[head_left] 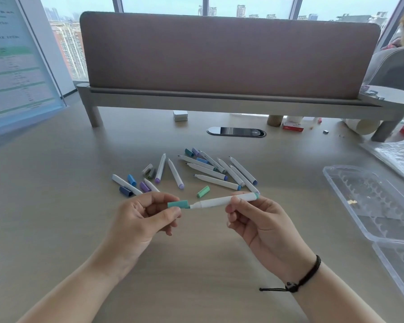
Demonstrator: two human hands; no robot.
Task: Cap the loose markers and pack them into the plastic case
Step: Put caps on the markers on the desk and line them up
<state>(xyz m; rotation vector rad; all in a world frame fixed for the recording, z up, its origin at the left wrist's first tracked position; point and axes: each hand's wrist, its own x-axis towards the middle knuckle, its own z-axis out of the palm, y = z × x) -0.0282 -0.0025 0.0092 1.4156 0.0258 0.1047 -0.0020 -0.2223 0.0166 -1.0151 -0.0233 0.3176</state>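
The left hand (145, 220) pinches a teal cap (178, 204) at the tip of a white marker (222, 201) gripped by the right hand (259, 222). Beyond the fingers lie loose markers (210, 171). Right of them, the open plastic case (369, 201) holds only yellowish specks.

Printed lines on standing sign (16, 66) too blurred, no readable text elsewhere
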